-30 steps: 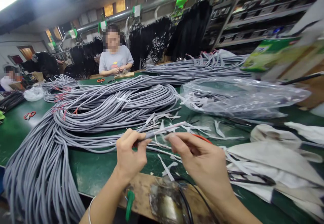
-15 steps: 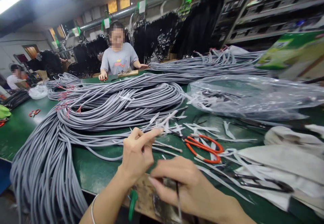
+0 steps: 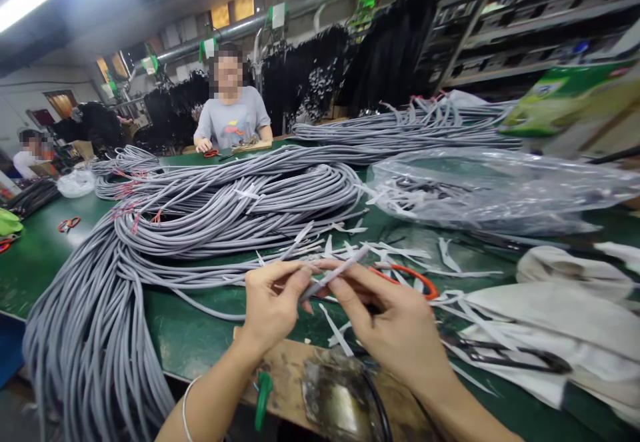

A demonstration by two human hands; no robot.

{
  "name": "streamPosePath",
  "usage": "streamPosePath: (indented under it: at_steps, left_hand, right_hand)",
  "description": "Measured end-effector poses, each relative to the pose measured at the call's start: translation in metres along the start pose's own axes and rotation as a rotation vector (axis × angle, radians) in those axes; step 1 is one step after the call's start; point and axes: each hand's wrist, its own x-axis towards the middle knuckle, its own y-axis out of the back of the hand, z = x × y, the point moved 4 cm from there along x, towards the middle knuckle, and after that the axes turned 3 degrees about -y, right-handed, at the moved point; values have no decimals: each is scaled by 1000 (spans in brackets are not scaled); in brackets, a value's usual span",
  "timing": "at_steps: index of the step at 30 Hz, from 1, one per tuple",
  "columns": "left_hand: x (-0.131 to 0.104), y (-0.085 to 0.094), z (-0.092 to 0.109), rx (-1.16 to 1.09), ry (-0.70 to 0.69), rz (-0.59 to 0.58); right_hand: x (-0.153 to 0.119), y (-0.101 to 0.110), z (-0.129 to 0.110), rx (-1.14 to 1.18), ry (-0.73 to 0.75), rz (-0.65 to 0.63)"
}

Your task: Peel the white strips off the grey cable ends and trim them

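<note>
My left hand (image 3: 273, 302) pinches a pale grey piece, apparently a cable end (image 3: 343, 270), between thumb and fingers. My right hand (image 3: 390, 309) is closed on the same piece from the other side, fingertips close to the left ones. Just where each fingertip grips is partly hidden. Orange-handled scissors (image 3: 426, 283) lie behind my right hand, partly covered by it. White strips (image 3: 336, 330) are scattered around the hands. Beyond the left hand, a large coiled bundle of grey cables (image 3: 200, 232) spreads over the green table (image 3: 197, 345) and hangs off its front edge.
A clear plastic bag (image 3: 500, 182) lies on the right, with white cloth (image 3: 565, 315) and black-handled tweezers-like tools (image 3: 520, 355) nearer. A wooden board with a metal piece (image 3: 340, 395) and green clamp (image 3: 263, 399) sits at the front edge. A co-worker (image 3: 233, 115) sits opposite.
My right hand has moved up from the board's area to meet my left hand at the pale grey piece. The left fingers have drawn in from pointing to pinching. The co-worker's one arm has drawn back.
</note>
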Motion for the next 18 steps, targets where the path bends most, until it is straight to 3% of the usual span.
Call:
streamPosePath:
  at_steps: [7,18]
  left_hand:
    - [-2,2,-3,5,106,26]
    - [-5,0,-5,111,25,117]
  right_hand:
    - [-2,-3,-11,-315,258,54]
    - [-8,-4,-21,-220,372,-61]
